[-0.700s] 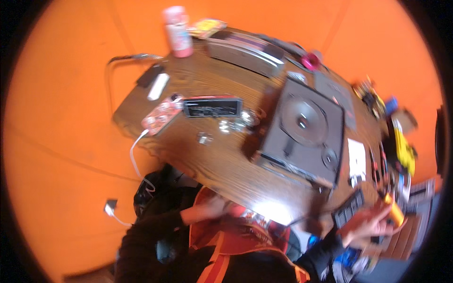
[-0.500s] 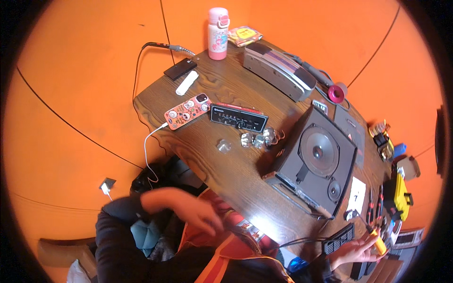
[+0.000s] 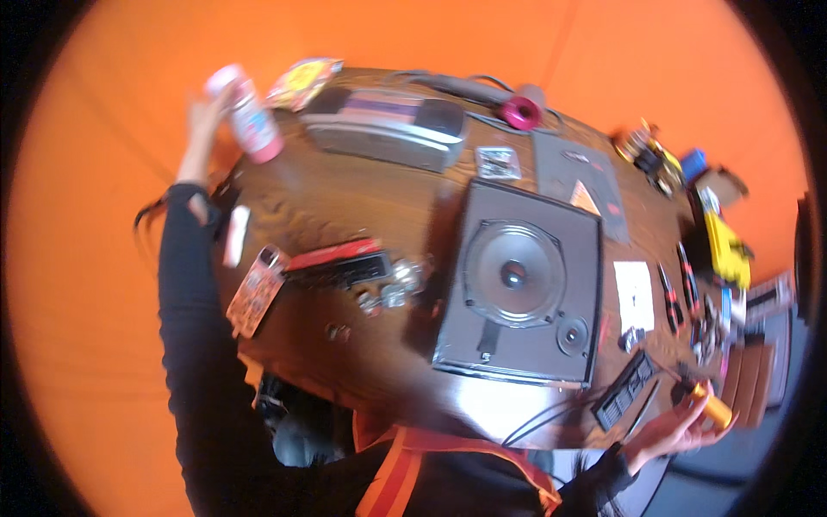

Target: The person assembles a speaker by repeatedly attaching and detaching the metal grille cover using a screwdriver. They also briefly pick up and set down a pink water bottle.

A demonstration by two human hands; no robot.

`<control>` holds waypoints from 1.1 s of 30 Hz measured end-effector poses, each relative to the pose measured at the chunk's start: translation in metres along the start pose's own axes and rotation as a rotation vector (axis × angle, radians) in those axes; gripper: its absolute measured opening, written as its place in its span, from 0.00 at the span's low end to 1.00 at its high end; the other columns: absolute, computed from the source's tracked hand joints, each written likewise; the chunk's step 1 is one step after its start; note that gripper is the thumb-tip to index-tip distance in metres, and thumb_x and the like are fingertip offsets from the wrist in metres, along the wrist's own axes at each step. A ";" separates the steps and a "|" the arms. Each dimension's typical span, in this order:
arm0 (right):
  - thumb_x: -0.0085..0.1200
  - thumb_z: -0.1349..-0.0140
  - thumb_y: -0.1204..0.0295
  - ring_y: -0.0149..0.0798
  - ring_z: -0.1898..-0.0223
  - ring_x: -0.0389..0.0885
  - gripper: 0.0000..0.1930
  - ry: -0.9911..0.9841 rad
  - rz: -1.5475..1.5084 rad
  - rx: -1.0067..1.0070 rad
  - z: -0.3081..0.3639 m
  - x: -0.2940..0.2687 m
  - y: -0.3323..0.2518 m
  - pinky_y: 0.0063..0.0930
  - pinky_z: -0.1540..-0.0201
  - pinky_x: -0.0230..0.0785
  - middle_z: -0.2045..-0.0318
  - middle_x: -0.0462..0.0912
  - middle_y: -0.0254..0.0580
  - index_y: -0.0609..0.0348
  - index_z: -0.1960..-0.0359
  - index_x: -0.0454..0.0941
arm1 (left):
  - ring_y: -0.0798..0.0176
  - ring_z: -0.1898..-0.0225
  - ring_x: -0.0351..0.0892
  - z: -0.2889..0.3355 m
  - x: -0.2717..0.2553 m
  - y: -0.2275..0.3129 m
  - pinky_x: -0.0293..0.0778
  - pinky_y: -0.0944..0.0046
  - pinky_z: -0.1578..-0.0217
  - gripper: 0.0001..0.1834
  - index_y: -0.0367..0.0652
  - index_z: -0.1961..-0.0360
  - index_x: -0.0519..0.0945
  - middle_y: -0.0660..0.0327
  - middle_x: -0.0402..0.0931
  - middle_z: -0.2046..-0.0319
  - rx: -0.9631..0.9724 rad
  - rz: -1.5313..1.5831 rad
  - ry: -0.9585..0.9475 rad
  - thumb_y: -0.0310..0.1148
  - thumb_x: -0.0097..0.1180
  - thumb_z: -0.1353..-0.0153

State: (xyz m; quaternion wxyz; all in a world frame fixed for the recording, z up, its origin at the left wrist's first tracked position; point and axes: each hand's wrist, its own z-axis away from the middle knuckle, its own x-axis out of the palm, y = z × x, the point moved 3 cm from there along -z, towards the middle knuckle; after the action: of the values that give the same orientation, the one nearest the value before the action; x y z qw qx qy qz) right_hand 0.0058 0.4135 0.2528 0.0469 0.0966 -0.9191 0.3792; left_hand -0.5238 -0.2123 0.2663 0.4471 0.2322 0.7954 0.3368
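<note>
At the far left of the table, my left hand (image 3: 205, 121) reaches out and its fingers close on the upper part of a pink-and-white water bottle (image 3: 255, 125). Both are blurred, and the bottle leans in the view. In my right hand (image 3: 676, 428), at the lower right, is a screwdriver with a yellow handle (image 3: 715, 412). Beside that hand lies a black slotted panel (image 3: 624, 392). The black speaker box (image 3: 534, 349) rests in the middle of the table with its large and small cones facing up.
A phone in a patterned case (image 3: 258, 293), a red-and-black amplifier module (image 3: 336, 263) and clear round pieces (image 3: 394, 293) lie left of the speaker. Behind are a grey-and-silver device (image 3: 383, 129), a snack packet (image 3: 303, 84) and a hair dryer (image 3: 517, 110). Red-handled pliers (image 3: 669, 302) lie right.
My left arm has swung from near my body out to the bottle at the far left. The view has turned and shifted. The screwdriver stays in my right hand.
</note>
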 end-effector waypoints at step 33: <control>0.47 0.39 0.79 0.38 0.59 0.78 0.31 -0.172 -0.039 0.071 0.010 0.019 0.009 0.28 0.53 0.71 0.61 0.76 0.53 0.49 0.37 0.47 | 0.62 0.51 0.72 0.001 0.040 -0.029 0.71 0.63 0.51 0.26 0.33 0.46 0.65 0.54 0.69 0.49 0.482 0.371 -0.027 0.25 0.59 0.46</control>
State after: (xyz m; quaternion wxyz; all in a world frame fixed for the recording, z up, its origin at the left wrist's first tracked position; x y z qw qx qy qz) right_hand -0.0146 0.4099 0.2424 -0.0284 0.1483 -0.9036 0.4010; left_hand -0.5447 -0.2048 0.2226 0.3203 0.4775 0.7905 0.2111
